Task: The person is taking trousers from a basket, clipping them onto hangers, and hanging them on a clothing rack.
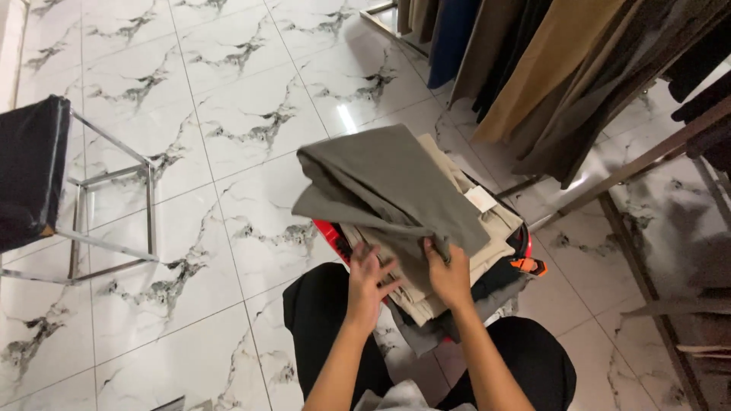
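Over the red basket (pixel 329 230), folded trousers (pixel 396 190) are gripped by both hands (pixel 369 278) (pixel 449 274); edges are best kept aligned.

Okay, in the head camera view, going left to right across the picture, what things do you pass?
Black-seated metal stool → left hand → grey folded garment → right hand → orange tag → clothes hanging on the rack.
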